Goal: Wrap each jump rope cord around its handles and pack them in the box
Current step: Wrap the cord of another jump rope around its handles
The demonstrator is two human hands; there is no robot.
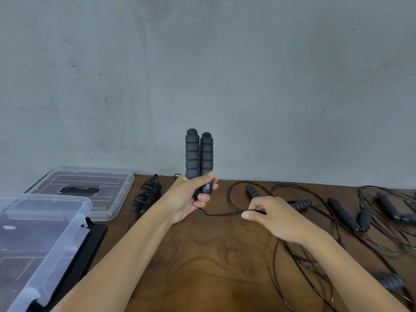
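— Your left hand [188, 199] is curled tight around the lower ends of two black foam handles [199, 154], holding them side by side and upright above the far middle of the wooden table [216, 255]. Is that how it feels?

— Yes. And my right?

— Your right hand [267, 216] sits just right of the left and a little nearer to you. Its thumb and fingers pinch the thin black cord [221, 214], which runs in a shallow sag from the bottom of the handles across to that pinch. Past your right hand the cord drops and loops over the table on the near right.

— Where is the box?

— You have the clear plastic box [42, 239] at the near left, well apart from both hands, resting on something flat and black. Its clear lid [90, 190] lies flat beyond it, at the far left against the grey wall [202, 64].

— Anything wrapped already?

— One wrapped rope bundle [146, 195] lies on the table between the lid and your left forearm, near the far edge, with cord wound round its handles.

— And the rest?

— Several loose jump ropes [351, 216] lie spread across the far right of the table, right of your right hand, their handles pointing various ways and their cords tangled in wide loops. One more handle [390, 281] lies at the near right, blurred, close to your right forearm.
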